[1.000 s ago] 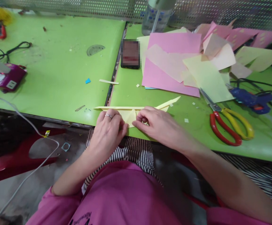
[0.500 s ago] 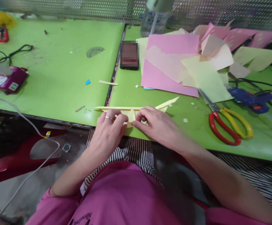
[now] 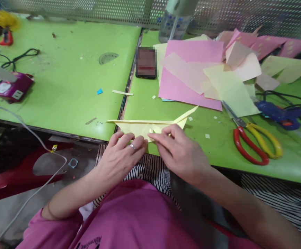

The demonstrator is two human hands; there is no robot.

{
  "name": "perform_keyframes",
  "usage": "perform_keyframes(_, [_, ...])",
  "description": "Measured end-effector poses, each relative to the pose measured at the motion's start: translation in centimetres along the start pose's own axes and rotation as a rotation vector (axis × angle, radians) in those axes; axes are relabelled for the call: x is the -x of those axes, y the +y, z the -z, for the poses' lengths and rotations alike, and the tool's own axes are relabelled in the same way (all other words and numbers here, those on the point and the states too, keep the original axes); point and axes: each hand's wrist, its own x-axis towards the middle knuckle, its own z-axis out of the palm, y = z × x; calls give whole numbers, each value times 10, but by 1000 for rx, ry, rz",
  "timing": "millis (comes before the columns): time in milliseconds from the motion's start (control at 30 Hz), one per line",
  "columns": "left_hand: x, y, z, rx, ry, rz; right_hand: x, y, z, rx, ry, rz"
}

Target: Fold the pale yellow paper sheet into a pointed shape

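A folded sheet of pale yellow paper point(image 3: 134, 128) lies at the table's front edge, with a long creased strip along its far side and a pointed flap slanting up at the right. My left hand point(image 3: 126, 148), a ring on one finger, rests on the paper's near edge, its fingers bent and holding it there. My right hand point(image 3: 178, 148) pinches the paper near its middle between thumb and fingers. The fingertips of both hands almost meet. Part of the near edge is hidden under them.
Scissors point(image 3: 256, 141) with red and yellow handles lie at the right beside a blue glue gun point(image 3: 280, 112). Behind are pink sheets point(image 3: 192, 79), a blurred dark device point(image 3: 146, 62) and a bottle point(image 3: 175, 26). A purple power block point(image 3: 12, 86) sits at the left.
My left hand has slid nearer the front edge, uncovering more of the paper's left part. The right hand has shifted slightly right and toward me, still pinching. The view has moved a little.
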Motion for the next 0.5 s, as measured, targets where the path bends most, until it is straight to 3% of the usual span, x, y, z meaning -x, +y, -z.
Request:
perform_keyframes(133, [2,2,3,-1,-12,-5,18,2,-7,204,-45,114])
perform_keyframes(300, [9,1,-4,14,12,17,27,4,-9,344,-17,130])
perform_keyframes(367, [10,0,-10,50,40,28,28,3,-6,343,79,171])
perform_keyframes(500, [8,0,-15,96,125,46,27,12,9,267,421,196])
